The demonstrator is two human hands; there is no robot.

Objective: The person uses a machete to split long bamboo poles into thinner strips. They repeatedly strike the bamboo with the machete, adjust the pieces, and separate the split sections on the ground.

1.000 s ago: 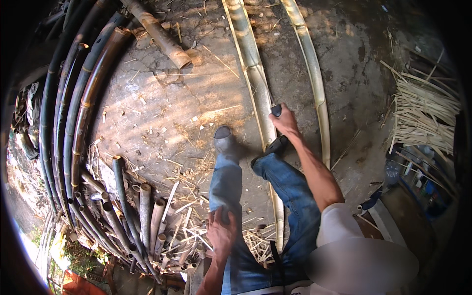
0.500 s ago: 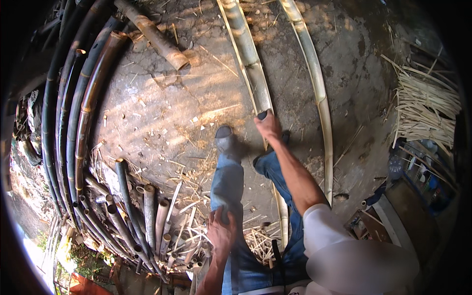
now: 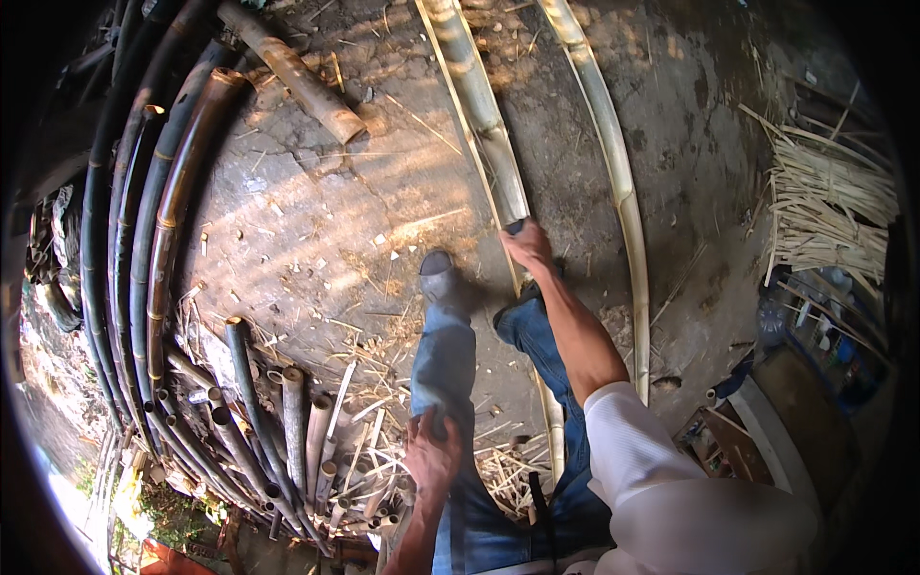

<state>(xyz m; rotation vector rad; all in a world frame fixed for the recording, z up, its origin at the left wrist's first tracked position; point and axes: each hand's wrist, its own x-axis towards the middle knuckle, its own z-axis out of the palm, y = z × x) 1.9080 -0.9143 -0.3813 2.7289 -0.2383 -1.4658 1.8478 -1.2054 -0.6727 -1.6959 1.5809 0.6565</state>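
Note:
My right hand [image 3: 529,247] is stretched out forward, closed around a dark tool handle [image 3: 515,227] that sits against a long split bamboo half [image 3: 479,115] lying on the ground. My left hand [image 3: 433,450] rests on my left knee, fingers spread over the blue jeans [image 3: 446,359]. My left foot in a grey shoe [image 3: 439,273] stands on the cracked ground just left of the bamboo half. A second split bamboo half [image 3: 613,163] lies parallel to the right of my right hand.
Several long dark bamboo poles [image 3: 144,220] curve along the left. Short cut bamboo tubes [image 3: 287,431] and splinters lie at lower left. A thick bamboo piece [image 3: 297,77] lies at the top. A bundle of thin bamboo strips [image 3: 824,201] is at the right.
My right hand with the tool has moved farther up along the split bamboo, and the arm has stretched out. The left hand stays on the knee.

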